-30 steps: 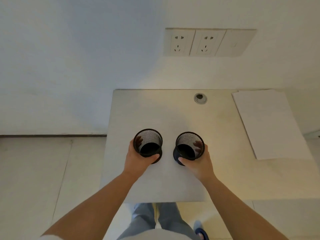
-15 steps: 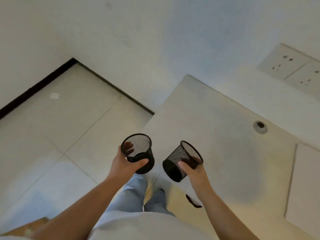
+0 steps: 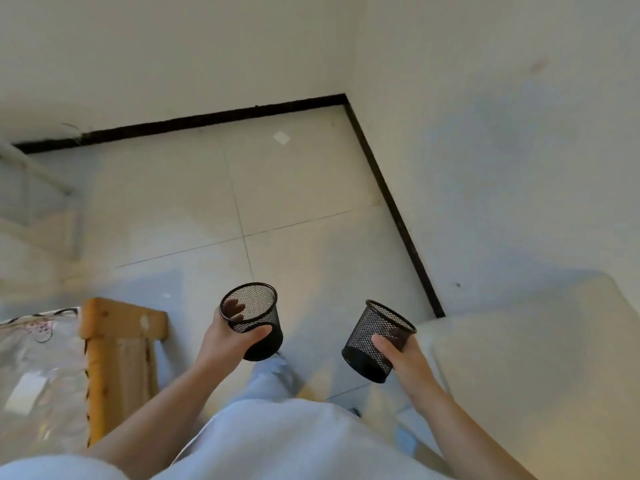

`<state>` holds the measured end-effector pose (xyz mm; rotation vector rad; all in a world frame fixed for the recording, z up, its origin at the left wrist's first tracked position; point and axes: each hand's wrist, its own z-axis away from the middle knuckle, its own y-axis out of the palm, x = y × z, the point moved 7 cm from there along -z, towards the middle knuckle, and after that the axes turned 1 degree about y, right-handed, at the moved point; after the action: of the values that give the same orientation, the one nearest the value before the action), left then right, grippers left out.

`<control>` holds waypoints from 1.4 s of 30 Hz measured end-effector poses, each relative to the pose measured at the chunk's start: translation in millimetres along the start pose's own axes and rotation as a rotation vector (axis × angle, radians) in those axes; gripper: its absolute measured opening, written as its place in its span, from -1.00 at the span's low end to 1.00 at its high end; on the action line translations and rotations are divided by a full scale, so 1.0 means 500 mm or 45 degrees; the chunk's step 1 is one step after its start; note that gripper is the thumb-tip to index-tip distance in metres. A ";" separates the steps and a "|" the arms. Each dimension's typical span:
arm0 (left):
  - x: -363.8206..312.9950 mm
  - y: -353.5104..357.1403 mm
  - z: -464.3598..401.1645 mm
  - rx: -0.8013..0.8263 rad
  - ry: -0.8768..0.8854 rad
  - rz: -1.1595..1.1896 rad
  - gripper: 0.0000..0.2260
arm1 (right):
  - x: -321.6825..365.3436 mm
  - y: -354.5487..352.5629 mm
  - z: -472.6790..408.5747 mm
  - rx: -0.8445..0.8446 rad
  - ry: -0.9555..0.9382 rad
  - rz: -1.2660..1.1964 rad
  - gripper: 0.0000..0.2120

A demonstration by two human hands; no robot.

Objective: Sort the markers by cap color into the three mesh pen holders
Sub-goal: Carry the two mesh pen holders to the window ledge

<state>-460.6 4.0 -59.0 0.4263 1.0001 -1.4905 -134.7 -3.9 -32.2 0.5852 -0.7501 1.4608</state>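
Nearest the camera, a pale shirt (image 3: 277, 441) fills the bottom of the view, with both forearms reaching out from it. The left hand (image 3: 227, 342) grips a black mesh holder (image 3: 254, 322), thumb across the near wall and fingers curled round the far side, their tips showing through the mesh; this holder stands nearly upright, its mouth open to the camera. The right hand (image 3: 403, 356) grips a second holder (image 3: 375, 341) from its right side, thumb pressed on the mesh, and this one tilts with its mouth up and to the right. Both holders hang in the air above the floor, well apart from each other, and no markers show inside them. Just right of the right hand lies the pale table (image 3: 536, 358). At the lower left stands a wooden frame (image 3: 117, 344) beside a sheet of clear plastic (image 3: 38, 372). Beyond the hands stretches the tiled floor (image 3: 270, 209), edged by a dark skirting (image 3: 214, 119) where the white walls (image 3: 502, 133) meet in a corner.
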 end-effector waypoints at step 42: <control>-0.156 -1.183 -0.862 -0.743 -0.387 0.529 -0.41 | 0.868 1.599 -0.760 0.650 -0.194 0.808 -0.62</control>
<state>-1121.8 327.1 -43.0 -0.0194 0.9767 -0.8089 -911.1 603.4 -26.1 0.9029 -0.7141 2.2478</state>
